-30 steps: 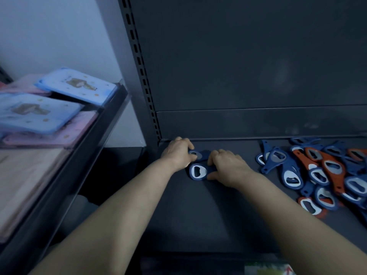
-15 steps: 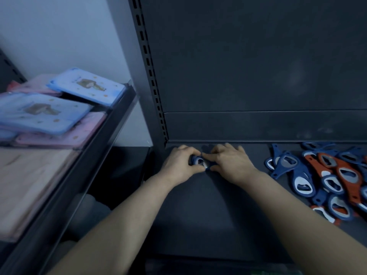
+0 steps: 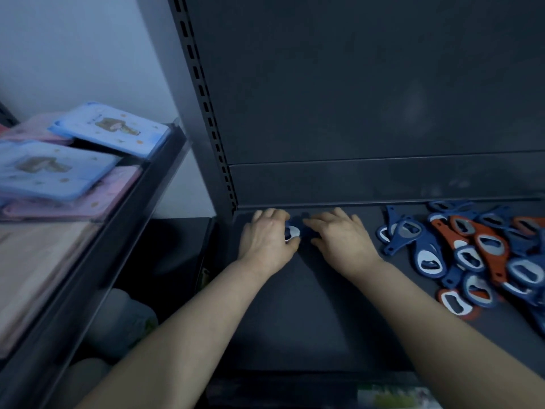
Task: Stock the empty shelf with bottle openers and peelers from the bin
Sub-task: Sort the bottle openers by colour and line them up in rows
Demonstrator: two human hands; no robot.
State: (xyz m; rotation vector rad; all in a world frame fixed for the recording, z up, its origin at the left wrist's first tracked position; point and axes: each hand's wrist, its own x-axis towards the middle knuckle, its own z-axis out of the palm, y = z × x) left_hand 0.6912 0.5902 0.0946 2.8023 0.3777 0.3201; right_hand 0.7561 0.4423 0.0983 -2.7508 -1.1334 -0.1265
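One blue opener lies at the shelf's back-left corner, pinched by the left hand's thumb and fingers; the right hand rests loose fingers on its handle. More openers, blue and orange, are heaped well to the right

Bare left grip and bare right grip on smooth, bare forearms.

At the dark shelf's back left corner, the left hand grips a blue bottle opener and the right hand touches it, beside a heap of blue and orange openers.
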